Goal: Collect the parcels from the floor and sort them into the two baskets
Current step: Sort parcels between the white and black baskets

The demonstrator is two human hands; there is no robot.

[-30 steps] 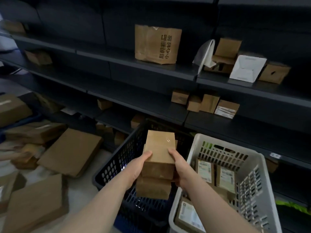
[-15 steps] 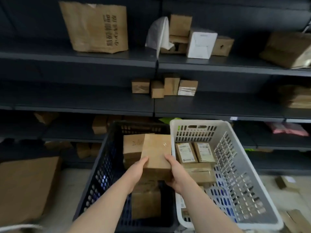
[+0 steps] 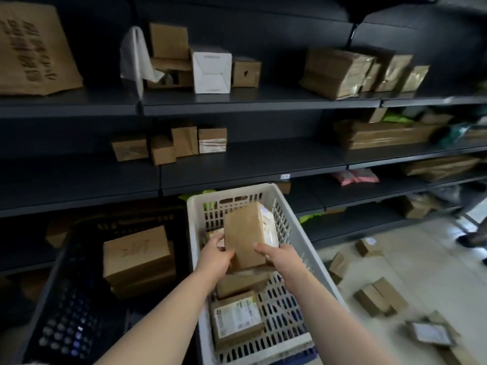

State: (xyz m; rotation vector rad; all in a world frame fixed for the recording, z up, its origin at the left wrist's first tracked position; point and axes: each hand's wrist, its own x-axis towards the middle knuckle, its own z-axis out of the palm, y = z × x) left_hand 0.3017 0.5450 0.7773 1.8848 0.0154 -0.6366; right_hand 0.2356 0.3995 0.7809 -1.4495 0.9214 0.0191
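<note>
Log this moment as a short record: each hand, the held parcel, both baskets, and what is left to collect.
left hand: grips the left side of the brown parcel
right hand: grips its right side
held parcel: above the white basket, not released
white basket contents: several parcels, including a labelled parcel with its label up
black basket: holds a large cardboard box
left to collect: small parcels on the floor, right of the white basket

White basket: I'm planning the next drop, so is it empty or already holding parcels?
Partly filled: the white basket holds brown parcels, including a labelled parcel, with bare slotted floor beside them.
</note>
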